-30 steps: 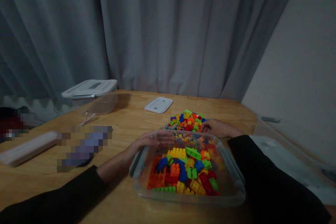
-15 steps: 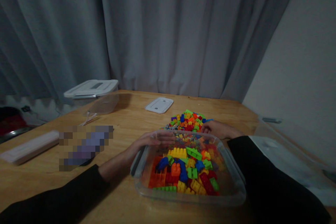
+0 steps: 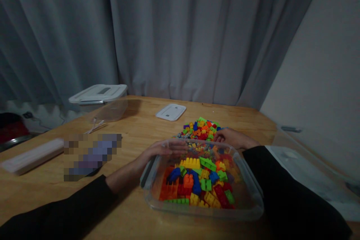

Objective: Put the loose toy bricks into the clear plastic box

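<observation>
Fingers of the left hand (image 3: 160, 149) stretch nearly together at the eleven-o'clock corner of the clear plastic tub (image 3: 219, 215); those of the right hand (image 3: 232, 137) curl at the knobbly brick pile (image 3: 200, 131), twelve o'clock from it, grip unclear. A flat white lid (image 3: 171, 112) lies at eleven, a lidded translucent box (image 3: 116, 107) at ten, a long case (image 3: 33, 156) at nine.

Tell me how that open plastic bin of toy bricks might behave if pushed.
The clear plastic bin would probably slide rather than tip, since its base looks broad and the toy bricks lie low in it. Its walls show no sagging, suggesting fairly stiff plastic. The toy bricks lie loose and jumbled, so they would likely shift and rattle.
</observation>
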{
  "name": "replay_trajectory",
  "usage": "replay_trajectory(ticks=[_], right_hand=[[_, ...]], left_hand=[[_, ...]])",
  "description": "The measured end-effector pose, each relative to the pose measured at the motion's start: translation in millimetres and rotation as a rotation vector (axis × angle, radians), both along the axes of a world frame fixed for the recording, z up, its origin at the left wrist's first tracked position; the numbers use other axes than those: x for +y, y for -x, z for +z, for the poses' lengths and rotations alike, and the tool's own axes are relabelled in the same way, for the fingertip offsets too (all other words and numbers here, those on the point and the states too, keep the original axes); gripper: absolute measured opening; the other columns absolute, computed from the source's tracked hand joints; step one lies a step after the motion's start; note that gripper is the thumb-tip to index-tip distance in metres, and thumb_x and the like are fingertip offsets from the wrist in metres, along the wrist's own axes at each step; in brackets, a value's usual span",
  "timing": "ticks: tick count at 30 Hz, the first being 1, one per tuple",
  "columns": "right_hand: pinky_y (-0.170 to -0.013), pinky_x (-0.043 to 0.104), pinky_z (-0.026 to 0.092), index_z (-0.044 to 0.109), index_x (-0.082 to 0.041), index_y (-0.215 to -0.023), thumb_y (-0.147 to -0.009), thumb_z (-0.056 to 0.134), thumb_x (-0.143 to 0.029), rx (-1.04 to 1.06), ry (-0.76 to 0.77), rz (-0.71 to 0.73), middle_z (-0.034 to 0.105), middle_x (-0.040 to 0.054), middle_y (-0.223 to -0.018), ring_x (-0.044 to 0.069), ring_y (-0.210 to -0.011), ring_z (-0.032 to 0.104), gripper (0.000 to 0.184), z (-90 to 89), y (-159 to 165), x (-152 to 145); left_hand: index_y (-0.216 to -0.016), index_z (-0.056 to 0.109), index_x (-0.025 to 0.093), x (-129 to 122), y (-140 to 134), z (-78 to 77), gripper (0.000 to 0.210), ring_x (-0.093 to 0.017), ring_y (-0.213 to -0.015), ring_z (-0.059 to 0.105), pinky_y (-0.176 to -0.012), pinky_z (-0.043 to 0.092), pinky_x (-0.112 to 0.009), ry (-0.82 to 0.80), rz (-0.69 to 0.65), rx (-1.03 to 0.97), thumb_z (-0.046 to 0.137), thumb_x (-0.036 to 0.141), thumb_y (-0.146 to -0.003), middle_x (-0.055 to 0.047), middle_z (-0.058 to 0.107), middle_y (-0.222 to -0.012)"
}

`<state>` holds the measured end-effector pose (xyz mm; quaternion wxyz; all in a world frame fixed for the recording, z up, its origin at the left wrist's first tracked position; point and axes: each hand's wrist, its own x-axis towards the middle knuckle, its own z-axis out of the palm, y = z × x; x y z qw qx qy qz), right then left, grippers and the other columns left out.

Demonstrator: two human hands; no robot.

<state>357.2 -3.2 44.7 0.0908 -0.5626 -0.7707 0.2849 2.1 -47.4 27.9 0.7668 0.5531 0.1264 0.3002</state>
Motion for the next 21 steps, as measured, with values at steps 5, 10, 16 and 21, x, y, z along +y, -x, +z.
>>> replay_trajectory(ticks=[5,10,16,21], right_hand=[[-0.063,0.027,0.051,0.075,-0.017,-0.089,-0.076,0.067,-0.02,0.005,0.007,-0.006,0.079,0.0075,-0.086,0.02,-0.076,0.07,0.015,0.0,0.6,0.2],[-0.066,0.027,0.052,0.074,-0.018,-0.088,-0.077,0.069,-0.023,0.012,0.012,0.0,0.078,0.0072,-0.087,0.02,-0.077,0.07,0.014,-0.1,1.0,-1.3],[-0.065,0.027,0.05,0.074,-0.018,-0.088,-0.075,0.071,-0.026,-0.015,0.002,0.02,0.077,0.0059,-0.086,0.02,-0.078,0.068,0.015,0.9,0.2,-2.1],[-0.064,0.027,0.048,0.073,-0.019,-0.085,-0.076,0.072,-0.027,-0.047,-0.018,0.023,0.076,0.0055,-0.084,0.019,-0.077,0.066,0.013,6.2,2.6,-5.2]], left_hand=[[-0.141,0.06,0.01,2.5,0.6,-4.2,0.052,-0.033,-0.137,0.057,-0.123,0.026,-0.055,-0.012,-0.014,-0.006,0.048,0.016,-0.091,-0.019,0.064,-0.146],[-0.142,0.059,0.009,3.4,0.0,-5.0,0.052,-0.035,-0.138,0.057,-0.121,0.027,-0.057,-0.015,-0.049,-0.022,0.048,0.018,-0.091,-0.021,0.063,-0.147],[-0.14,0.061,0.01,2.9,-0.2,-2.4,0.05,-0.033,-0.136,0.058,-0.121,0.028,-0.054,-0.028,-0.022,-0.024,0.046,0.016,-0.093,-0.018,0.065,-0.144],[-0.142,0.058,0.009,0.9,0.4,-3.7,0.052,-0.035,-0.139,0.055,-0.123,0.022,-0.058,-0.007,-0.033,-0.022,0.045,0.015,-0.093,-0.02,0.062,-0.147]])
